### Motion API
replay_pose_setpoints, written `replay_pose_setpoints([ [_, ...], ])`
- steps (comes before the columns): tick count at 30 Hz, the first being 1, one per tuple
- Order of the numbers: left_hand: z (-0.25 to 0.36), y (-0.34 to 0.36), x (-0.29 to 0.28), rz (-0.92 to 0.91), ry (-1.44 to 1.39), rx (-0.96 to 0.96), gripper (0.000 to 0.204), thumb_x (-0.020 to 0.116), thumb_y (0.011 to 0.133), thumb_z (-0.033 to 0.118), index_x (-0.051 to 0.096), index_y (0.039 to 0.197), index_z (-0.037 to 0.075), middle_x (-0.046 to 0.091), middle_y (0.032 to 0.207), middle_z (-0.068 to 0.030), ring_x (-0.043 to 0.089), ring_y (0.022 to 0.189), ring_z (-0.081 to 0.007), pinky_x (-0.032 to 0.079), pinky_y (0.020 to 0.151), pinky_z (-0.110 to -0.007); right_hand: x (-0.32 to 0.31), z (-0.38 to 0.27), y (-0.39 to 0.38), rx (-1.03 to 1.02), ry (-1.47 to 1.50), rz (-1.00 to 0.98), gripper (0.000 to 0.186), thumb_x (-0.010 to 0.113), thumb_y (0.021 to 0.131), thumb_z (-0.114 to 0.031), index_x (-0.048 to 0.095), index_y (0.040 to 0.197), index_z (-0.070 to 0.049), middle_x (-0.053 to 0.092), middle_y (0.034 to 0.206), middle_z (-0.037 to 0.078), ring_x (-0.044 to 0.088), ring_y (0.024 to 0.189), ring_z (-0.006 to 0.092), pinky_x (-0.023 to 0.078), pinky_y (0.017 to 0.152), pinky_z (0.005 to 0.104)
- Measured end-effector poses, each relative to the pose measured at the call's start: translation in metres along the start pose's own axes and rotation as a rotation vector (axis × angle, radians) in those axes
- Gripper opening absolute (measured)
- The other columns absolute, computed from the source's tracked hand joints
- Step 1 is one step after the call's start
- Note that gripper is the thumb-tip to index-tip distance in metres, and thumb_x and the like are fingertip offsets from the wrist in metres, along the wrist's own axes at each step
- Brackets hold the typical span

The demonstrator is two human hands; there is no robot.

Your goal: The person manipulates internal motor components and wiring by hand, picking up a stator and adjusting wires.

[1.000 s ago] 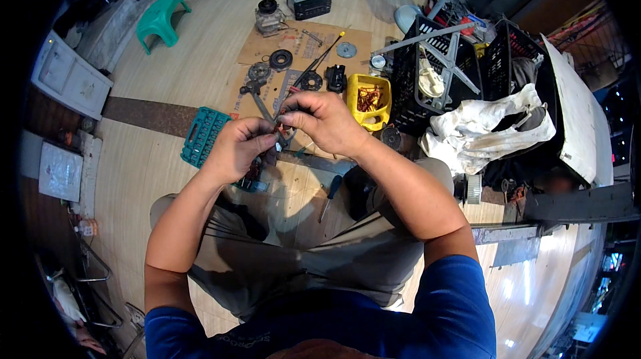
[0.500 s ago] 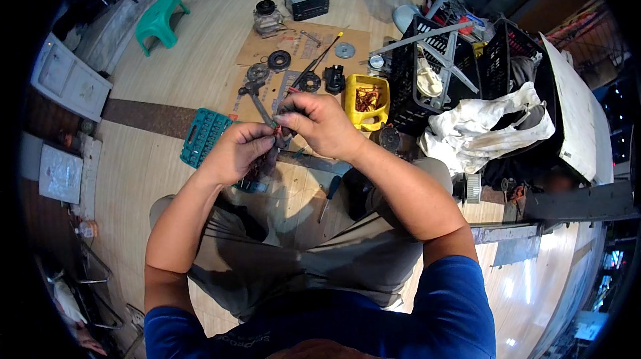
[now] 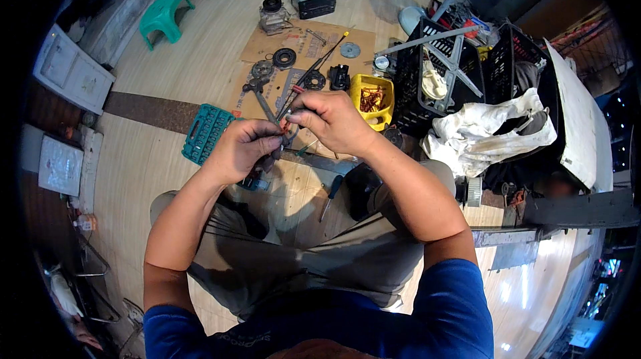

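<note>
My left hand (image 3: 242, 149) and my right hand (image 3: 332, 122) meet in front of me above the cardboard, thumbs and fingers pinched. Between the fingertips is a small reddish, wire-like piece (image 3: 284, 125), too small and partly covered to name. A dark, blurred part hangs below the left fingertips. Just beyond the hands lies a hammer (image 3: 262, 95), its handle running toward my fingers. A yellow cut-open jug (image 3: 371, 103) with copper-coloured bolts or similar small pieces stands to the right of my right hand.
Ring-shaped parts (image 3: 284, 58) and a compressor-like unit (image 3: 274, 17) lie on or by the cardboard (image 3: 250, 52). A green socket set case (image 3: 208, 133) sits left, a screwdriver (image 3: 332, 191) below. Black crates (image 3: 408, 85) and white cloth (image 3: 491, 129) fill the right; a green stool (image 3: 165, 19) stands far left.
The view has shifted slightly, so floor items appear a little farther right. My right fingertips have edged right and apart from the left ones; both hands keep their pinch.
</note>
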State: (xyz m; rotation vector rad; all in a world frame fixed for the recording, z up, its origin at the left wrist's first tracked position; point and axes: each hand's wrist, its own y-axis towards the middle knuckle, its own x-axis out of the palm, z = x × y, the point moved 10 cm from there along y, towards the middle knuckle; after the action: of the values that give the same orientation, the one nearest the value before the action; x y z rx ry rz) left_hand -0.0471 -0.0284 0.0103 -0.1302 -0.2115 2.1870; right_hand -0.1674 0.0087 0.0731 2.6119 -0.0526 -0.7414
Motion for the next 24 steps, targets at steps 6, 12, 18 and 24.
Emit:
replay_pose_setpoints([
  [6,-0.011,-0.002,0.012,-0.078,-0.269,-0.113,0.012,0.053,0.093,0.009,0.058,0.094,-0.001,0.055,0.070,-0.0043,0.048,0.052,-0.0116,0.036,0.045,-0.023,0.001,0.008,-0.001,0.101,0.209,0.026,0.013,0.064,0.086,-0.016,0.064,0.084,-0.003,0.063,0.073,0.011,0.060,0.068,0.0223,0.046,0.074,0.0335],
  [12,-0.013,0.000,0.019,-0.147,-0.403,-0.114,0.012,0.052,0.094,0.010,0.057,0.097,0.000,0.053,0.069,-0.0044,0.048,0.052,-0.0118,0.034,0.044,-0.023,0.001,0.005,-0.002,0.063,0.230,0.053,0.015,0.065,0.085,-0.015,0.066,0.087,0.000,0.065,0.074,0.012,0.061,0.068,0.0200,0.048,0.065,0.0309],
  [18,-0.010,0.003,0.011,0.015,-0.251,-0.074,0.013,0.056,0.094,0.010,0.061,0.098,-0.001,0.058,0.073,-0.0011,0.052,0.059,-0.0081,0.043,0.053,-0.023,-0.006,0.015,-0.002,0.150,0.222,0.129,0.016,0.065,0.087,-0.015,0.066,0.086,0.002,0.063,0.068,0.007,0.058,0.062,0.0118,0.047,0.058,0.0263],
  [24,-0.004,0.002,0.006,0.054,-0.100,-0.049,0.012,0.058,0.093,0.010,0.063,0.091,-0.001,0.057,0.069,0.0007,0.053,0.059,-0.0072,0.042,0.054,-0.022,0.005,0.035,-0.006,0.348,0.402,0.060,0.016,0.063,0.089,-0.012,0.065,0.092,0.004,0.065,0.077,0.004,0.060,0.074,0.0084,0.049,0.072,0.0239],
])
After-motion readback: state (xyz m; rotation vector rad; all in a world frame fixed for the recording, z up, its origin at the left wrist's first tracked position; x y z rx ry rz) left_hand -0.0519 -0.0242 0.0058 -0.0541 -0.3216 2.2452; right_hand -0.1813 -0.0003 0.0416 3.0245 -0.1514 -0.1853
